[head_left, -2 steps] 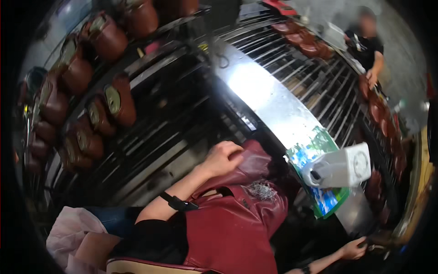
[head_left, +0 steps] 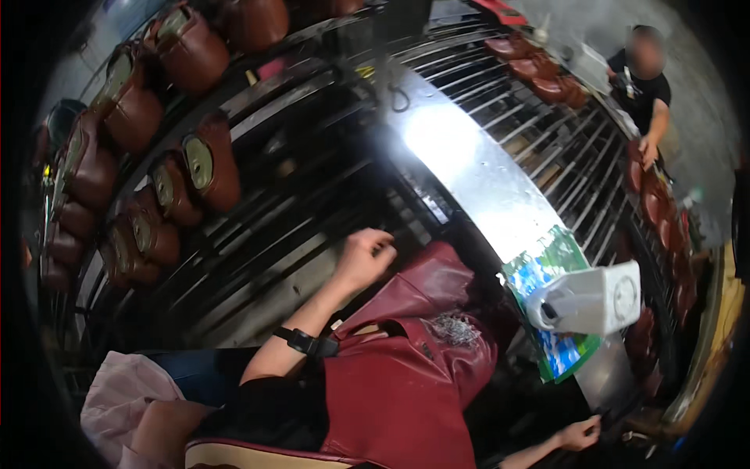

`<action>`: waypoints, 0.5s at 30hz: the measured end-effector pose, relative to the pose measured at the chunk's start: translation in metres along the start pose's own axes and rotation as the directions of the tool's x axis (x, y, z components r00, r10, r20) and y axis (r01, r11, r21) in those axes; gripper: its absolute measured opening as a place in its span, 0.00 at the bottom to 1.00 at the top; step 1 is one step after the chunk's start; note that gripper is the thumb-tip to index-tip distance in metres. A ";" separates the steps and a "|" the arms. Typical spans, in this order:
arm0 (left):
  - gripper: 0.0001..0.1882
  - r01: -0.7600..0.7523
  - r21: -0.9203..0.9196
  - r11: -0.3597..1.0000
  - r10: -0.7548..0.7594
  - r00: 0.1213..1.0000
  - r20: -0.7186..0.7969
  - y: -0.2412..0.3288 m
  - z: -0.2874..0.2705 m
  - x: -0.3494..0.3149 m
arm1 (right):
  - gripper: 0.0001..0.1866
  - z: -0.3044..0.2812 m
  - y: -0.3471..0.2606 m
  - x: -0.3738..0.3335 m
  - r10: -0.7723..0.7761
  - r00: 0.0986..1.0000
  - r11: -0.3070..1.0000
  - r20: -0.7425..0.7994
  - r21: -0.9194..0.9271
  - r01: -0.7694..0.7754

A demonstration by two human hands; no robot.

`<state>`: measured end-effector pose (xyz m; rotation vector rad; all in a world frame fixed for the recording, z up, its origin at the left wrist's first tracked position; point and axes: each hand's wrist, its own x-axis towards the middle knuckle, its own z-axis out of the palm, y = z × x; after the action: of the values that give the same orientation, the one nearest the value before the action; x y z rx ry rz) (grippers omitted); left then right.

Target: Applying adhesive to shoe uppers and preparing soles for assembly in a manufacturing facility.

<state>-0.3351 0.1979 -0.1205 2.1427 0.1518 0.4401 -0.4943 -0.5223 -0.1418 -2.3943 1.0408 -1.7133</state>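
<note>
My left hand (head_left: 366,259) hangs in the air just left of the dark red apron (head_left: 391,399) over my knees. Its fingers curl inward around a dark spot, and whatever they may hold cannot be made out. A grey tangle like steel wool (head_left: 456,329) rests on the apron. At the lower right my right hand (head_left: 580,433) has its fingers pinched together near the end of a shiny metal ledge (head_left: 484,191). A small dark thing may be at its fingertips, too small to name. A white plastic bottle (head_left: 586,298) lies on a blue-green plastic bag (head_left: 564,356) on the ledge.
Brown shoes (head_left: 211,168) on greenish lasts line the racks at the left. More brown shoes (head_left: 539,72) sit beyond metal bars (head_left: 516,117). A co-worker (head_left: 642,86) stands far right, one hand on the shoes there. A wooden edge (head_left: 715,328) bounds the right side.
The view has shifted slightly. My left hand has drawn off the apron to the left, its fingers more curled. My right hand has moved left and a little down.
</note>
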 end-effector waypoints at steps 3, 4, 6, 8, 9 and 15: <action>0.08 0.020 0.296 0.955 0.121 0.885 -0.449 -0.024 -0.076 0.017 | 0.16 -0.040 -0.075 -0.098 0.086 0.929 0.981 0.359 0.133 -0.142; 0.07 -0.093 0.568 0.818 0.408 0.790 -0.458 -0.004 -0.105 0.032 | 0.17 -0.055 -0.097 -0.126 0.099 0.874 0.972 0.477 0.144 -0.188; 0.08 -0.111 0.827 0.551 0.645 0.685 -0.338 0.036 -0.144 0.051 | 0.18 -0.080 -0.117 -0.162 0.159 0.754 0.933 0.638 0.153 -0.326; 0.12 0.046 0.898 0.438 0.645 0.679 -0.350 0.058 -0.179 0.064 | 0.20 -0.108 -0.142 -0.163 0.243 0.655 0.871 0.716 0.136 -0.473; 0.20 0.244 0.912 0.330 0.556 0.730 -0.396 0.080 -0.198 0.076 | 0.19 -0.109 -0.145 -0.158 0.168 0.681 0.897 0.713 0.175 -0.405; 0.32 0.099 0.684 0.723 -0.122 0.992 -0.015 -0.055 -0.425 0.037 | 0.14 -0.079 -0.245 -0.111 0.262 0.565 0.833 0.782 0.112 -0.541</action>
<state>-0.4534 0.5679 0.0648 2.8513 0.4903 0.2998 -0.4579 -0.2460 -0.1105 -2.0433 0.9305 -0.5580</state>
